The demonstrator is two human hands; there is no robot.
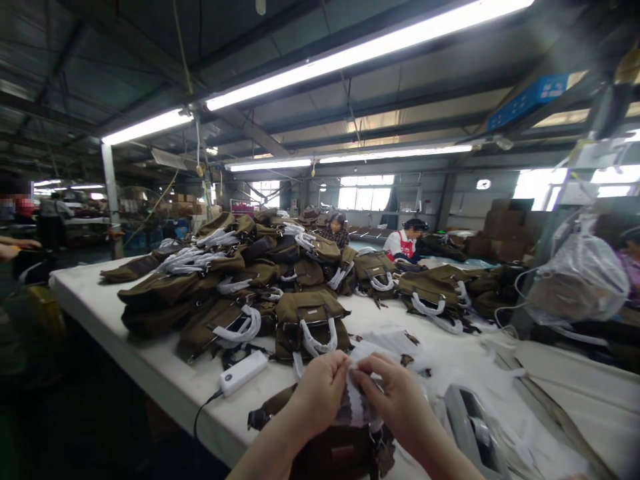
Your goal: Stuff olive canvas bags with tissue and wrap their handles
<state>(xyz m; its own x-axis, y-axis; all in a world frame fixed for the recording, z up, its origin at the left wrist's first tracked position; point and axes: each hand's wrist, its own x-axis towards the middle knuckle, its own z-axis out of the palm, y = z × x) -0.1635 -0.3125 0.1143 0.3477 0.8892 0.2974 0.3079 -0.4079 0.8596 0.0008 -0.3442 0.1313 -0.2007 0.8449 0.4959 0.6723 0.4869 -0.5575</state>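
My left hand (320,393) and my right hand (393,390) meet over an olive-green handbag (333,453) at the table's front edge. Both are closed, fingertips pinching pale, thin wrapping material (356,403) at the bag's handle. My fingers partly hide the handle, so its exact shape cannot be made out. Dark metal hardware hangs on the bag's right side. Just beyond my hands stands another olive handbag (305,307), its curved handle wrapped in white. To the right of my right hand is a grey tape dispenser (473,427).
A large heap of olive handbags (200,280) covers the table's left and middle. A white box with a cable (243,373) lies left of my hands. Flat beige sheets (575,393) and a hanging clear plastic bag (580,287) are at right. Several people work farther back.
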